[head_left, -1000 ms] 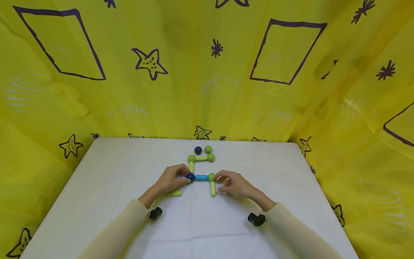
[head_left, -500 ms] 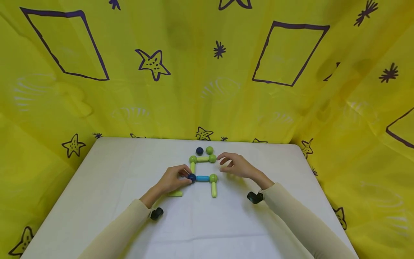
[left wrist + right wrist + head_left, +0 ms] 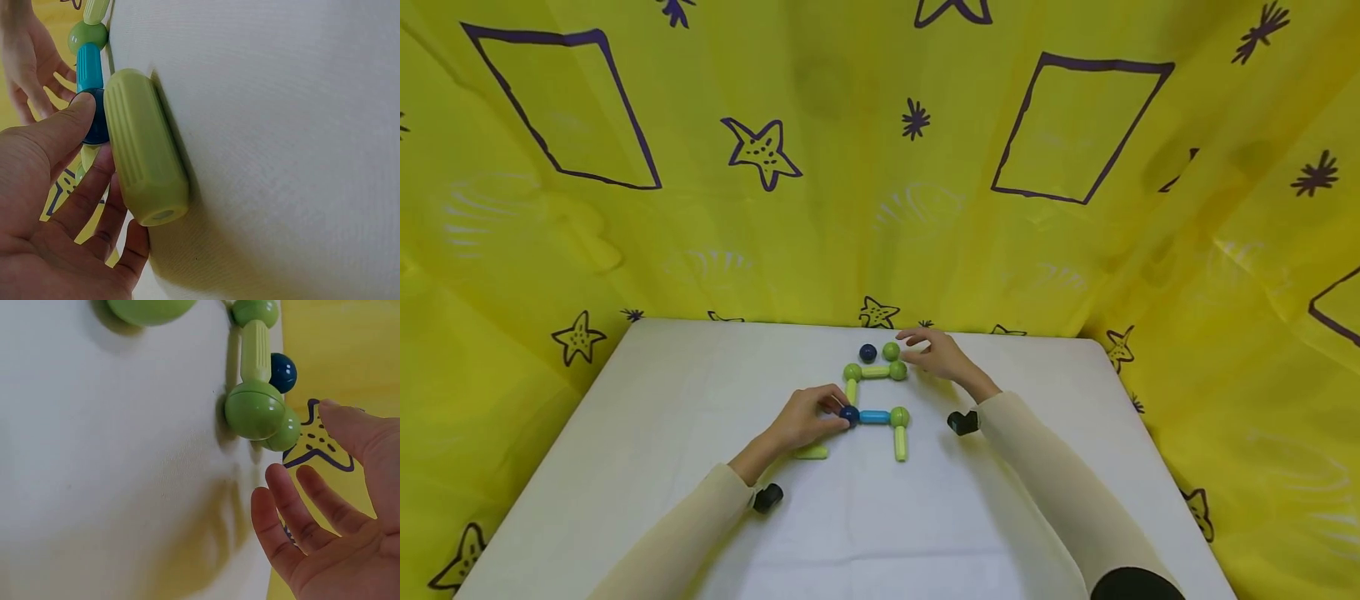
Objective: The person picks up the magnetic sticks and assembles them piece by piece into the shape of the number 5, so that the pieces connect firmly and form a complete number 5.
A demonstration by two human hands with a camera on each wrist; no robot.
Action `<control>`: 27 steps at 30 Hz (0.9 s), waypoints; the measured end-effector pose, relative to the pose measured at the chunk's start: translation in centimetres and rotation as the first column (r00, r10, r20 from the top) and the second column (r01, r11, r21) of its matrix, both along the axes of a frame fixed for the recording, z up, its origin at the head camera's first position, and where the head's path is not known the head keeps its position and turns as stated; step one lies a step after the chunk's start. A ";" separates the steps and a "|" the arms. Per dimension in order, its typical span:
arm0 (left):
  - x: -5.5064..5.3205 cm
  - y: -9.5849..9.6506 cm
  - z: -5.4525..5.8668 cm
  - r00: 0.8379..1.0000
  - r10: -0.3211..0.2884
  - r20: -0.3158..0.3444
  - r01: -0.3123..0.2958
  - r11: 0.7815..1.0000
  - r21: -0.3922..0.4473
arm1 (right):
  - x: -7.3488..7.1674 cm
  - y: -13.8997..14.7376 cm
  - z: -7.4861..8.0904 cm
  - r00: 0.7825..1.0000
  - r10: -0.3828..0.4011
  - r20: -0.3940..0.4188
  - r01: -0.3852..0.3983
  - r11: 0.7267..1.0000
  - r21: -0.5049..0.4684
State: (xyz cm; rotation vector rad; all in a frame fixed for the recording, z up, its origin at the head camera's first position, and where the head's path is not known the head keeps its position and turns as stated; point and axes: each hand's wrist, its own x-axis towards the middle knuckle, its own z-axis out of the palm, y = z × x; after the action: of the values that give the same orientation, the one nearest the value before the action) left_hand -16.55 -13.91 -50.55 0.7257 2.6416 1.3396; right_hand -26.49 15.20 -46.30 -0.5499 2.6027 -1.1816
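My left hand (image 3: pixel 805 419) pinches a dark blue ball (image 3: pixel 850 416) between thumb and fingers. From it a blue rod (image 3: pixel 875 417) runs right to a green ball (image 3: pixel 899 417), where a light green rod (image 3: pixel 901 444) points toward me. Another light green rod (image 3: pixel 852 392) leads back to a green ball (image 3: pixel 852 372), a rod (image 3: pixel 876 372) and a further green ball (image 3: pixel 898 371). My right hand (image 3: pixel 942 354) is right of a separate green ball (image 3: pixel 891 351), fingers spread; the right wrist view shows a gap between its fingers and the balls.
A loose light green rod (image 3: pixel 144 150) lies on the white table (image 3: pixel 662 433), close to my left fingers. Beside the separate green ball at the back sits a second dark blue ball (image 3: pixel 868 353). A yellow patterned curtain (image 3: pixel 820 233) rises behind the table.
My right hand has left the green ball at the front right corner and moved back to the separate green ball. The left hand keeps its pinch on the dark blue ball.
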 end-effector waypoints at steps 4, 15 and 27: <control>0.0 0.1 -0.2 1.000 -0.002 -0.009 0.002 1.000 -0.001 | -0.9 -0.5 -0.9 0.998 -0.060 0.032 0.060 0.998 -0.013; 0.0 0.3 -0.2 1.000 -0.007 0.003 0.007 1.000 -0.003 | -1.8 -1.5 -2.2 0.980 -0.147 0.136 0.154 0.987 -0.041; 0.0 -0.1 0.1 1.000 -0.005 -0.008 0.005 1.000 -0.008 | -2.1 -2.3 -1.9 0.991 -0.100 0.093 0.096 0.994 0.047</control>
State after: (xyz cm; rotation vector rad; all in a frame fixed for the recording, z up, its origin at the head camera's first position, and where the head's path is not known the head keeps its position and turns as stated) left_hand -16.55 -13.97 -50.45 0.7384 2.6479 1.3271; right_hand -28.61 12.92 -48.17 -0.3518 2.5932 -1.1493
